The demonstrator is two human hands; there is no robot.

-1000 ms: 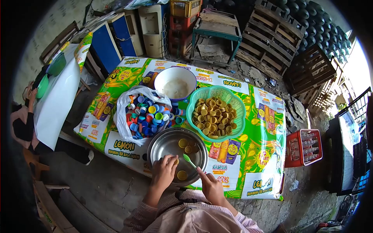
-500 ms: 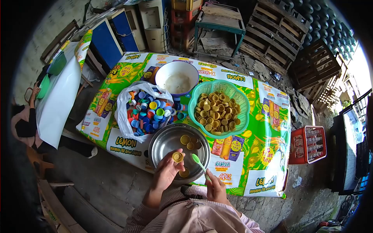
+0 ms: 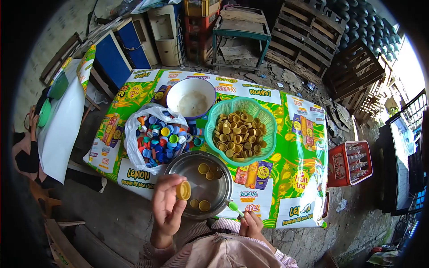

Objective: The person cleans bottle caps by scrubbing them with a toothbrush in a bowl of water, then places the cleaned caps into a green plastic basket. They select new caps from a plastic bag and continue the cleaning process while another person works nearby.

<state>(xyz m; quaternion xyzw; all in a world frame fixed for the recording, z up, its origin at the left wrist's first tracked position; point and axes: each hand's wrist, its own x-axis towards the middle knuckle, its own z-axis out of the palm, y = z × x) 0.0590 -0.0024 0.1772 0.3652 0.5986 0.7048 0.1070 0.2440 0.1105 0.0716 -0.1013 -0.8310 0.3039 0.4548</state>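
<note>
My left hand [image 3: 166,210] is raised over the left rim of a steel bowl [image 3: 219,185], pinching a yellow-gold bottle cap [image 3: 183,190] tilted on its side. Several similar caps [image 3: 204,205] lie inside that bowl. Beyond the bowl's front right edge, my right hand [image 3: 251,224] grips the pale handle of a small green spoon-like tool [image 3: 233,207]. Its head points up and left, by the bowl's rim. A turquoise basket [image 3: 269,149] holds many more gold caps [image 3: 239,134] behind the bowl.
A white plastic bag [image 3: 129,127] full of coloured caps and a white basin [image 3: 208,87] stand on the table with its printed cover [image 3: 290,165]. A red crate [image 3: 350,163] of bottles is at right. Another person's hand [image 3: 33,119] shows at far left.
My left hand has lifted the cap up and to the left, turning it sideways. My right hand has lowered the green tool slightly. The whole view has shifted a little.
</note>
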